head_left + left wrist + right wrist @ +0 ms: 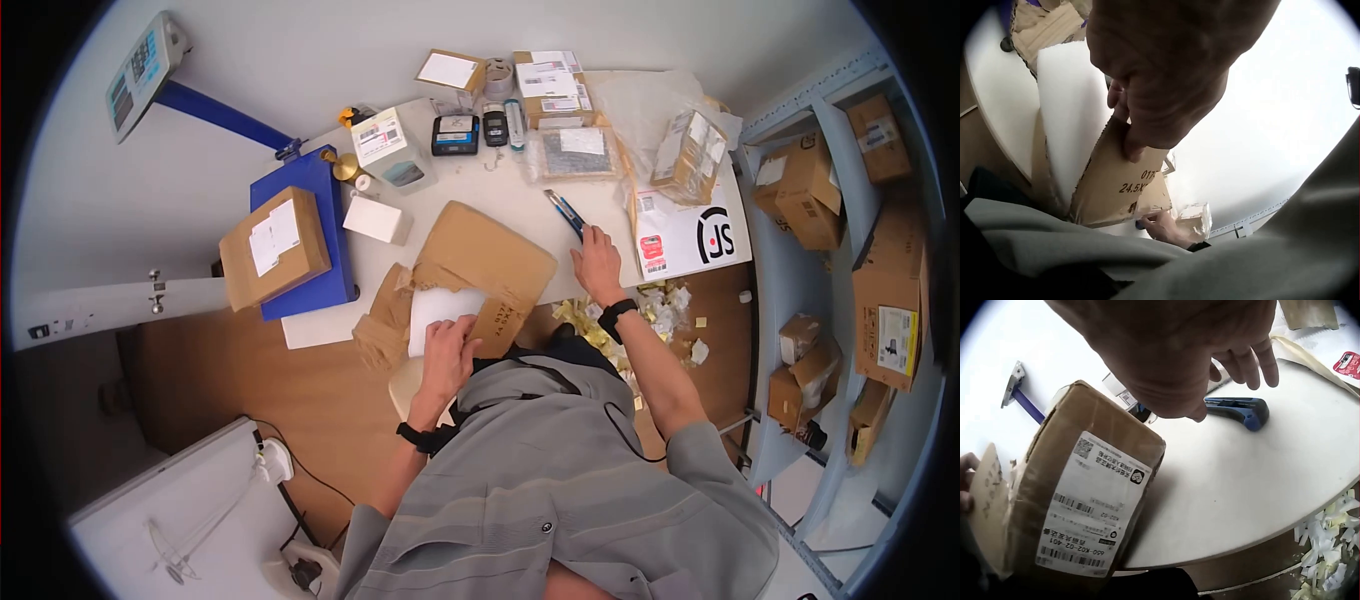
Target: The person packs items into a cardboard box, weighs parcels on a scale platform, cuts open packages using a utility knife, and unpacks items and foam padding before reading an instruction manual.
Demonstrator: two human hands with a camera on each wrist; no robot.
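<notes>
An opened cardboard box (485, 245) lies at the table's front edge, with white foam sheet (428, 312) showing inside; the same sheet (1072, 103) stands beside the flap in the left wrist view. My left hand (448, 355) pinches the printed box flap (1116, 169) between thumb and fingers (1119, 103). To the right of the box, a blue utility knife (565, 212) lies on the table. My right hand (600, 268) is at the near end of this knife (1244, 412), fingers loosely extended and not curled round it. The box's printed label (1088, 509) faces the right wrist camera.
A blue scale (330, 270) holding a taped box (275, 247) is at the left. White boxes, a small printer (455, 135) and parcels stand along the table's back. Paper scraps (665, 310) lie below the front edge. Shelves (845, 130) with boxes are at the right.
</notes>
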